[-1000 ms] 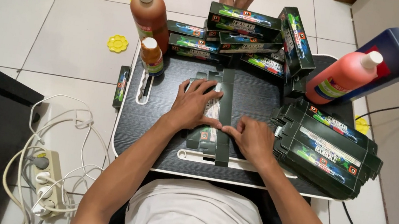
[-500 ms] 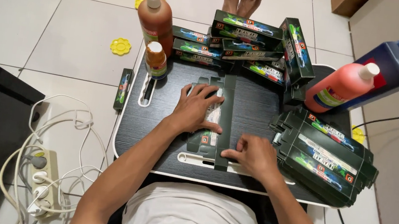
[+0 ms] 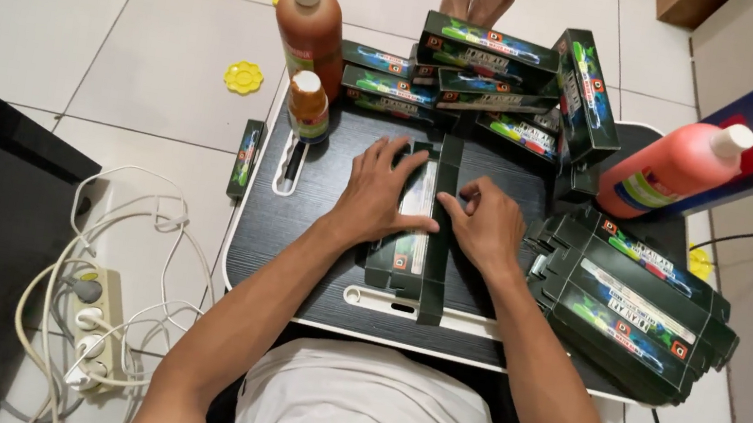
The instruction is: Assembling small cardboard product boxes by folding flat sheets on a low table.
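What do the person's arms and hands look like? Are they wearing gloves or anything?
No gloves. The left hand and right hand are both bare, and no ring, watch or bracelet shows on them. The forearms are bare too, with no sleeves reaching down them. Lower in the picture there is a white shirt over the body. Each hand has five plain fingers with short nails.

Worn on the head, looking steeply down and slightly forward over the wearer's own shirt and forearms. Close enough for the black lap table (image 3: 295,230) to fill the middle (both hands near centre frame). Tiled floor (image 3: 61,10) along the top and left, a power strip (image 3: 95,324) at lower left. Single view only, nothing shared.
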